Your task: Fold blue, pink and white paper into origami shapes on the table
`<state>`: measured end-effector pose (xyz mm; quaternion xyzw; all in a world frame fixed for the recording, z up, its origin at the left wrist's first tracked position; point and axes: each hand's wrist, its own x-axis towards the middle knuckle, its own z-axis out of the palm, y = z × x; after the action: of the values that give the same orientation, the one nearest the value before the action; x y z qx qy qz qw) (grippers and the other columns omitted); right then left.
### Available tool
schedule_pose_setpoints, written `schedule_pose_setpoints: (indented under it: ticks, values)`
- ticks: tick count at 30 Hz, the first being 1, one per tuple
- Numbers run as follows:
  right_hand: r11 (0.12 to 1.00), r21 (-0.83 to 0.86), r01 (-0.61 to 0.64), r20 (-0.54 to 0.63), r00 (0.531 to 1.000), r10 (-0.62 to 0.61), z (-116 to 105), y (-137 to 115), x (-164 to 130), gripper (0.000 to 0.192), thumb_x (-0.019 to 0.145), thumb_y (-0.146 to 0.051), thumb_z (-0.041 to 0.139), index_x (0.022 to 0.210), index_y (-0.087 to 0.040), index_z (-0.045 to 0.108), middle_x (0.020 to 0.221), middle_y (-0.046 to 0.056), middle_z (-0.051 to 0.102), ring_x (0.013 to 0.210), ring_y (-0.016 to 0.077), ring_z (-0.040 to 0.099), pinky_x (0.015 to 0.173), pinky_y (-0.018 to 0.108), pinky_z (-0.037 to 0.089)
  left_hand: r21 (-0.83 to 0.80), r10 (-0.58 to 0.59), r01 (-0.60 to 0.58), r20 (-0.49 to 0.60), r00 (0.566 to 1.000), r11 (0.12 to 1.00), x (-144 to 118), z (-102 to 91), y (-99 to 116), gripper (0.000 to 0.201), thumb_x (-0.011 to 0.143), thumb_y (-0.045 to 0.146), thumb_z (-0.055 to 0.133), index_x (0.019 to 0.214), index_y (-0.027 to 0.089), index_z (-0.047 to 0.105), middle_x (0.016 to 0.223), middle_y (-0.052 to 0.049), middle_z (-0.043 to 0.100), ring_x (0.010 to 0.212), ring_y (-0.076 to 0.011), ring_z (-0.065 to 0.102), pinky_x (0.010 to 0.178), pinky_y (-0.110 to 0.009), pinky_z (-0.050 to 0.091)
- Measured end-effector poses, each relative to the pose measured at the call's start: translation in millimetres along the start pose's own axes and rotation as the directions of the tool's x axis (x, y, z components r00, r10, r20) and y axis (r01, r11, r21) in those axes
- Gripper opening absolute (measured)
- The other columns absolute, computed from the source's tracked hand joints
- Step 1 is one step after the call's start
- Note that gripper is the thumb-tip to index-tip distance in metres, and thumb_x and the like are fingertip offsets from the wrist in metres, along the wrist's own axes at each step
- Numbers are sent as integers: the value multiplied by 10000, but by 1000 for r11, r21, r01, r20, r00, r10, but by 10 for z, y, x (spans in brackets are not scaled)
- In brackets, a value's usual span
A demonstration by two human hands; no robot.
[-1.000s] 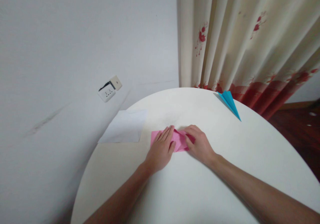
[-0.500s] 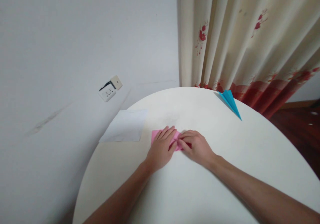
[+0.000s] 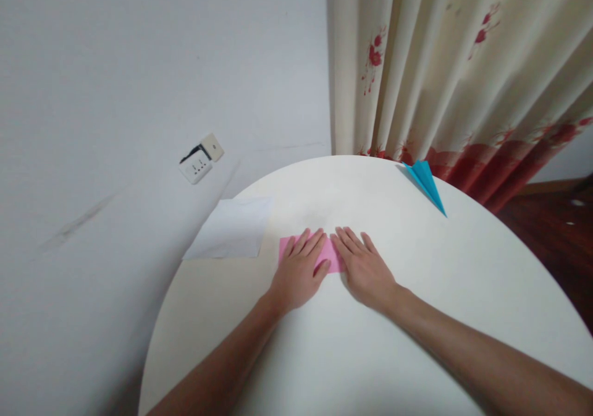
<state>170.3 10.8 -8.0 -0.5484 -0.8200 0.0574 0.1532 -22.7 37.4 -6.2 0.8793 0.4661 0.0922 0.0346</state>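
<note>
A small rectangle of pink paper (image 3: pixel 332 259) lies on the white round table (image 3: pixel 370 366). My left hand (image 3: pixel 299 274) rests flat over its left part, fingers spread and thumb on the paper. Over the right end lies my right hand (image 3: pixel 364 264), its fingers stretched out and pressed down on the paper. Both hands are open and cover much of the sheet, so its folds are mostly hidden.
A white sheet of paper (image 3: pixel 231 230) lies at the table's left edge by the wall. A blue paper plane (image 3: pixel 427 185) sits near the far right rim. Behind stand a curtain (image 3: pixel 430 82) and a wall with a socket (image 3: pixel 197 167).
My right hand has gone from a bent-finger pinch at the pink paper's right end to lying flat with fingers outstretched. The paper there now looks flatter. My left hand stays on the paper.
</note>
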Motion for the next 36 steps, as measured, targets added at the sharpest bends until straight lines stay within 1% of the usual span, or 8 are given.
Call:
schedule_pose_setpoints:
  ticks: [5,8,11,15,19,26,30,36]
  values:
    - [999,-46,24,-11,1000,-24,-26,-149,-56,591,919,-55,313,1507,-23,365,1601,164,277,1502,292,215,1222,560,156,13,23,-23,5,1000,1000,-8,-9,12,500,1033,385,315,1526,305,343,1613,15,314,1516,-278,195,1205,-560,232]
    - [998,-32,51,1,999,-51,21,-256,-99,566,937,-55,304,1495,4,374,1586,188,299,1493,281,247,1223,510,208,22,33,-33,-2,999,999,-9,-16,16,496,1037,342,285,1527,300,349,1604,14,336,1514,-278,199,1208,-557,224]
    - [999,-7,45,-5,999,-45,72,-310,-109,528,995,-138,305,1505,-13,365,1590,180,292,1493,274,248,1223,486,224,34,30,-31,6,1000,999,-7,-25,18,506,1036,324,276,1536,281,336,1605,13,332,1513,-280,200,1209,-557,224]
    - [1000,11,9,-7,1000,-9,76,-321,-86,542,1049,-286,269,1528,-39,331,1604,153,268,1503,261,218,1234,481,191,58,8,-8,12,1000,998,-6,-36,33,513,1033,318,281,1540,266,332,1607,14,325,1511,-281,208,1207,-560,230]
    - [1000,18,-1,8,1000,0,51,-317,-69,569,1054,-341,247,1545,-56,294,1613,137,252,1511,250,194,1239,484,148,99,-39,38,1,999,994,-16,-38,62,514,1029,320,299,1538,266,344,1605,6,328,1513,-274,206,1212,-544,226]
    - [999,30,-15,8,1000,15,63,-294,-27,566,1050,-330,223,1559,-88,269,1621,102,247,1515,223,185,1239,473,116,127,-91,91,-9,996,988,-15,-34,86,520,1024,327,306,1537,255,352,1613,13,305,1513,-279,203,1207,-534,246]
    - [999,13,-37,2,999,37,61,-296,28,568,1045,-320,216,1556,-80,277,1615,111,267,1512,224,195,1235,467,101,125,-94,93,8,995,988,-8,-41,89,534,1019,319,310,1546,237,336,1614,8,299,1513,-292,200,1206,-558,230]
    - [999,-8,-51,26,998,51,55,-297,81,590,1022,-299,259,1557,-51,256,1623,128,234,1517,241,170,1229,473,101,122,-89,86,24,996,989,-6,-50,88,542,1023,333,294,1555,235,313,1615,2,299,1516,-292,186,1210,-560,213]
